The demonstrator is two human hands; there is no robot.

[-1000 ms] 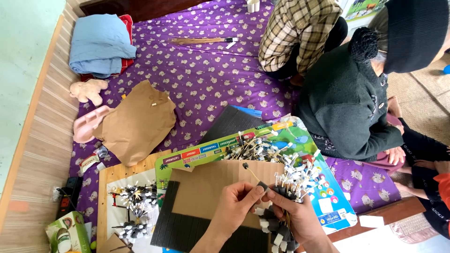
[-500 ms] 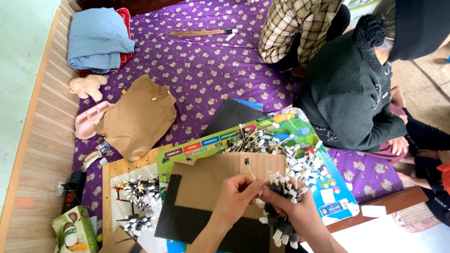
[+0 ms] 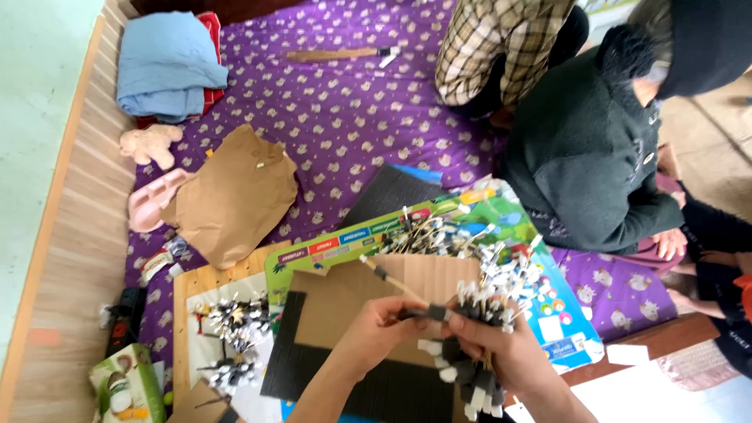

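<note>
You look down on a purple patterned mat (image 3: 329, 117) filling the middle; a wooden board edge (image 3: 70, 235) and pale floor (image 3: 31, 94) run down the left.

The left hand (image 3: 384, 325) has drawn one stick (image 3: 395, 286) farther out of the bundle (image 3: 470, 345).

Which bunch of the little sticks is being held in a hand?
The bunch of sticks gripped in the right hand; the other piles lie loose on the colourful board and the white sheet.
</note>
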